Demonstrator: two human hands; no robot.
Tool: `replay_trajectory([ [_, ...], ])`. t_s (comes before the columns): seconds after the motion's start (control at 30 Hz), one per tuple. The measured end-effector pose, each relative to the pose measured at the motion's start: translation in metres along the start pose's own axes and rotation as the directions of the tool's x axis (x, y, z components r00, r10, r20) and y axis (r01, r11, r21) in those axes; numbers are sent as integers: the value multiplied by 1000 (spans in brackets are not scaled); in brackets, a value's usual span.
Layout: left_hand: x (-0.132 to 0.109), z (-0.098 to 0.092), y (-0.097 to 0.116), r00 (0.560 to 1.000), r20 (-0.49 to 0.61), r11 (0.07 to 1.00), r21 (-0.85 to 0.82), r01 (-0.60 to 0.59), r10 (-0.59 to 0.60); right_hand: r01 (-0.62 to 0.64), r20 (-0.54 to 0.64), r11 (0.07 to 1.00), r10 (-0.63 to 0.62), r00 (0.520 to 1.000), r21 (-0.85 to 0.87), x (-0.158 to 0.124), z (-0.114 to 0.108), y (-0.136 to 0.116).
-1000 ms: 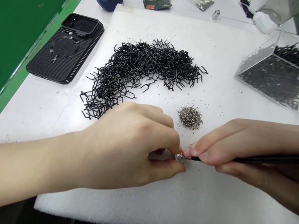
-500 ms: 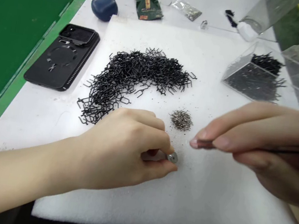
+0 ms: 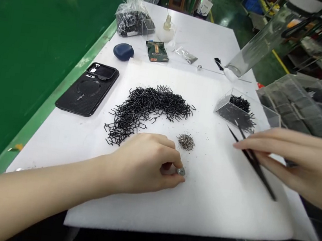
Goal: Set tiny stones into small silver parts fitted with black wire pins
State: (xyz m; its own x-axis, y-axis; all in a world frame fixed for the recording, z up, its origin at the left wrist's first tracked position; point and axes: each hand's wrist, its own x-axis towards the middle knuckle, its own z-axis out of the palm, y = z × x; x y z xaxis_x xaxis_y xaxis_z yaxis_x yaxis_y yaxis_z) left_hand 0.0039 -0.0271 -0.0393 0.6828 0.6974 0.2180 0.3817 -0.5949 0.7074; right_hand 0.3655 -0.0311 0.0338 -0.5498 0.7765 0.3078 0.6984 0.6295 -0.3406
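My left hand (image 3: pixel 149 166) pinches a small round metal part (image 3: pixel 181 171) between thumb and forefinger, just above the white foam sheet (image 3: pixel 215 206). A dark dot shows in the middle of the part's face. In my right hand (image 3: pixel 286 157) is a pair of black tweezers (image 3: pixel 254 164), its two tips apart and pointing up and left. Just beyond my left fingers lies a small heap of tiny metal bits (image 3: pixel 186 142). Farther back, a curved pile of black bent wire pieces (image 3: pixel 151 105) spreads over the foam.
A tipped clear box (image 3: pixel 225 105) spills black pieces at the right. A black phone (image 3: pixel 89 89) lies at the left, near a blue rounded object (image 3: pixel 123 51). Behind are a green packet (image 3: pixel 157 51), a bag of black pieces (image 3: pixel 134 22) and a clear cylinder (image 3: pixel 257 44).
The camera view has tilted up and back, showing more of the table's far end. My right hand has moved away from the left one, toward the clear box, and the tweezers' tips now show apart.
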Motion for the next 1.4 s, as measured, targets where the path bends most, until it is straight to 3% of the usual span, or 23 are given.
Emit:
replay_trajectory([
  [0.07, 2, 0, 0, 1000, 15, 1000, 14, -3, 2, 52, 90, 997, -47, 995, -59, -12, 7, -2],
  [0.13, 2, -1, 3, 1000, 20, 999, 38, 4, -5, 26, 151, 998, -16, 988, -63, -17, 13, -9],
  [0.2, 2, -3, 7, 1000, 20, 998, 66, 17, -19, 12, 152, 998, -1, 988, -66, -10, 16, -20],
  [0.3, 0, -7, 11, 999, 26, 995, 94, 34, -37, 25, 77, 998, -20, 997, -57, 23, 17, -37],
  [0.37, -1, -8, 13, 998, 34, 994, 98, 47, -51, 87, 101, 996, -87, 991, 2, 57, 24, -46],
  [0.53, 0, -7, 12, 995, 70, 995, 78, 65, -71, 229, 225, 964, -255, 940, 133, 136, 72, -57],
  [0.67, 1, -5, 13, 994, 84, 997, 48, 67, -70, 264, 285, 955, -292, 913, 134, 158, 101, -51],
  [1.0, 2, 0, 10, 995, 81, 997, -30, 67, -64, 186, 167, 937, -242, 956, 296, 159, 104, -43],
  [1.17, -2, 1, 10, 999, -6, 990, -135, 50, -51, 47, -29, 920, -39, 999, 390, 136, 79, -48],
  [1.27, -3, -2, 14, 995, -79, 969, -241, 48, -69, -61, -120, 881, 132, 984, 469, 107, 65, -49],
  [1.4, -1, -10, 18, 977, -136, 914, -392, 100, -165, -141, -141, 783, 280, 950, 605, 81, 66, -45],
])
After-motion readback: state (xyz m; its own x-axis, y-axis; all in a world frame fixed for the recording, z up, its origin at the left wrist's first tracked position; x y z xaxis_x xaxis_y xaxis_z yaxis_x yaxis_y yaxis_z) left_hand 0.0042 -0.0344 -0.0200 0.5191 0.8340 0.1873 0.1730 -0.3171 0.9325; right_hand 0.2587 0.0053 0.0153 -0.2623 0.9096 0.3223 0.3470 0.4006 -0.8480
